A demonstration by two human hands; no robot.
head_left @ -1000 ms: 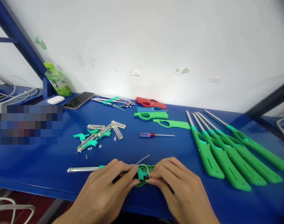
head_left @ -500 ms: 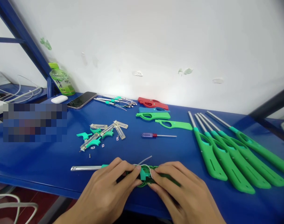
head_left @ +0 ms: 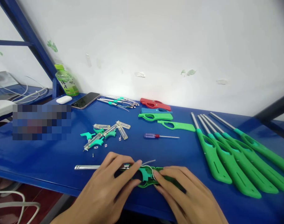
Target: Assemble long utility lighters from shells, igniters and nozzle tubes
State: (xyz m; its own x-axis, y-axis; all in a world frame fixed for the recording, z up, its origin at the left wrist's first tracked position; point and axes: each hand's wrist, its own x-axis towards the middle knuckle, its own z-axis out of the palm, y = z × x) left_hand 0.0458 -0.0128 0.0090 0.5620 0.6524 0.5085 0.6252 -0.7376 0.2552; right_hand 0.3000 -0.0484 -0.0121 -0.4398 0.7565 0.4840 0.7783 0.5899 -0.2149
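Observation:
An opened long-neck lighter (head_left: 142, 184) lies across the front of the table, its green half-shell face up. Its metal tube (head_left: 87, 167) points left. A teal trigger (head_left: 145, 174) sits inside the shell, with a white wire (head_left: 149, 166) curving beside it and a thin clear tube sticking out behind. My left hand (head_left: 109, 183) grips the front part of the lighter, index finger and thumb at the trigger opening. My right hand (head_left: 184, 186) is closed over the handle end, fingertips at the wire. Part of the handle is hidden under my right fingers.
Several assembled green lighters (head_left: 235, 155) lie at right. A screwdriver (head_left: 160, 136) lies mid-table, with green, blue and red shells (head_left: 156, 104) behind. Triggers, clear fuel tanks (head_left: 122, 132) and small screws are left of it. Metal tubes (head_left: 118, 101), a phone (head_left: 86, 100) and a bottle (head_left: 66, 81) stand farther back.
My left index finger has lifted and shifted off the trigger area, so more of the trigger and wire shows. My right hand stays on the handle. The whole view has shifted slightly.

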